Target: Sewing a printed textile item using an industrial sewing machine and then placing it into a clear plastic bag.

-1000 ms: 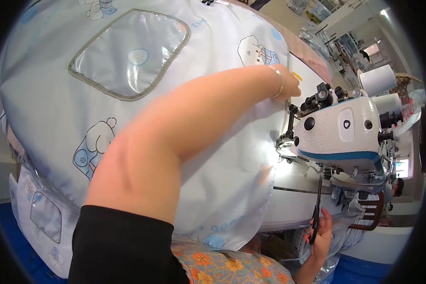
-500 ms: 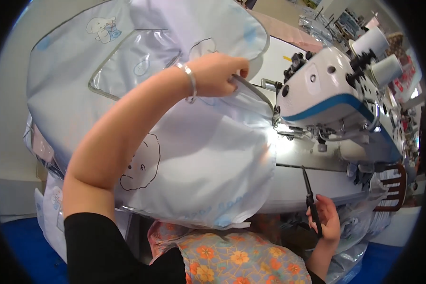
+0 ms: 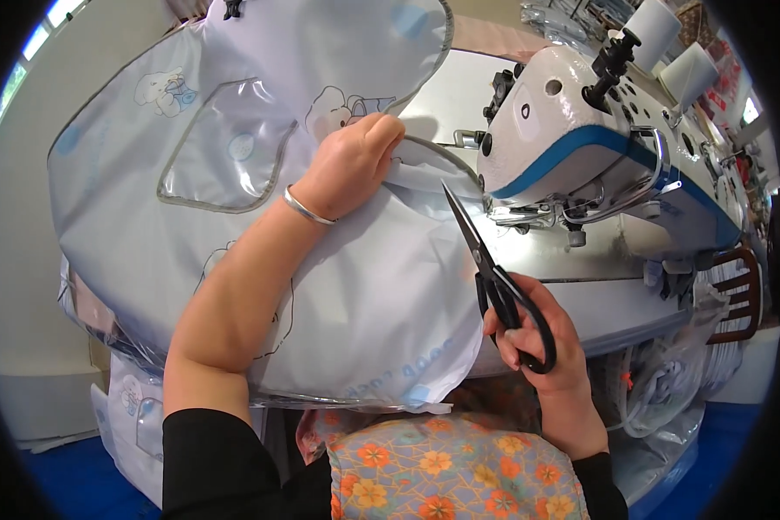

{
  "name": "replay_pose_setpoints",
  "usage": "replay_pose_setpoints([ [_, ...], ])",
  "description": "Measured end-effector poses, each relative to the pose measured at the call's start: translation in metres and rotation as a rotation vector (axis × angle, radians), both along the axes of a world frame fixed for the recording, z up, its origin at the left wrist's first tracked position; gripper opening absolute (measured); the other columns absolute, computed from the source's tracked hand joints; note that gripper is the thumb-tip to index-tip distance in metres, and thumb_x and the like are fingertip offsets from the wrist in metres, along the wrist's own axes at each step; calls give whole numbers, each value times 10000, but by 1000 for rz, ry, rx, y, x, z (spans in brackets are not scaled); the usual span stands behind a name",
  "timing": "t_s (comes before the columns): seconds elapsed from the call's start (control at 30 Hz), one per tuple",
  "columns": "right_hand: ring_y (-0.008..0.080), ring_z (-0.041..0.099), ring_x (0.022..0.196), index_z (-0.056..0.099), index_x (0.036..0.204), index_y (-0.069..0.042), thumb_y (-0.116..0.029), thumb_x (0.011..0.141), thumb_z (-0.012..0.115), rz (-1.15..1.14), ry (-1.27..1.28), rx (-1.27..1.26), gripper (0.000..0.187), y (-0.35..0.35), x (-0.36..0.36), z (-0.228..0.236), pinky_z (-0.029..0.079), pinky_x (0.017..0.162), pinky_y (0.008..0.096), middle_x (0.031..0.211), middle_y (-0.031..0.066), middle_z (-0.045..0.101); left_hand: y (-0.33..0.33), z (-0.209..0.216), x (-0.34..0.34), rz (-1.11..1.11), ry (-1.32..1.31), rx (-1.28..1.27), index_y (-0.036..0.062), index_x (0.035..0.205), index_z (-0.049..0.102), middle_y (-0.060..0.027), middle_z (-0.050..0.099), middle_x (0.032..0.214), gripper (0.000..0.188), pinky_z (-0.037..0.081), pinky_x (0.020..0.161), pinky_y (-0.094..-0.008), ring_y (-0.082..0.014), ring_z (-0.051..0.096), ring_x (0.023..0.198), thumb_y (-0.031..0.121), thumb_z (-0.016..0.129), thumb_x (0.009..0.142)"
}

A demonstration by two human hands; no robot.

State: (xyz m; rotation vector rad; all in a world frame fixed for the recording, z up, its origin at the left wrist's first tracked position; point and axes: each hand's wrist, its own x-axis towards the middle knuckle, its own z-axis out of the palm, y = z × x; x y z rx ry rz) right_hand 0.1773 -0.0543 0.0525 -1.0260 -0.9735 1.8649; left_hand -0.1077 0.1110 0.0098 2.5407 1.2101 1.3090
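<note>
A large pale fabric piece with cartoon animal prints and grey-bound edges spreads across the work table. My left hand is closed on a bunched fold of it, just left of the sewing machine. From there the bound edge runs to the machine's needle area. My right hand holds black-handled scissors by the finger loops. Their blades point up and left over the fabric, in front of the machine head, and look nearly closed. A clear pocket panel with grey binding lies left of my left hand.
White thread cones stand behind the machine. At the right are a brown chair back and clear plastic bags. More printed fabric hangs at the lower left, above a blue floor.
The scissors rose from low right toward the fabric beside the machine, turning to point up and left. My left hand shifted left and slightly down, its fingers now closed tighter on the fabric.
</note>
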Motion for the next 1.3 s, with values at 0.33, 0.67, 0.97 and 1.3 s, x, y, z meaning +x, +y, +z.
replay_pose_setpoints([
  [0.33,105,486,467,382,1442,-37,-728,894,462,109,181,-141,886,46,-37,-12,614,665,361,735,65,531,-2,6,3,14,29,-82,102,982,619,-65,631,867,136,502,685,-393,-289,632,788,113,671,856],
  [0.67,81,475,451,444,1401,-59,-666,952,421,65,43,-126,755,56,-51,-17,605,645,345,680,32,520,0,-1,2,66,29,-22,84,1059,556,-64,647,862,262,510,670,-386,-273,644,768,109,685,832],
  [0.97,74,487,481,382,1460,-53,-569,959,522,60,-94,152,732,56,-55,-30,545,655,289,715,17,530,3,-4,3,66,88,69,105,896,608,-61,603,787,90,501,611,-392,-282,624,705,169,666,871],
  [1.3,50,496,555,339,1476,-91,-355,1032,510,71,-12,221,544,43,-66,-28,513,741,257,744,-12,501,3,-9,-7,115,85,192,92,818,589,-68,601,707,84,486,543,-405,-280,606,636,122,662,846],
])
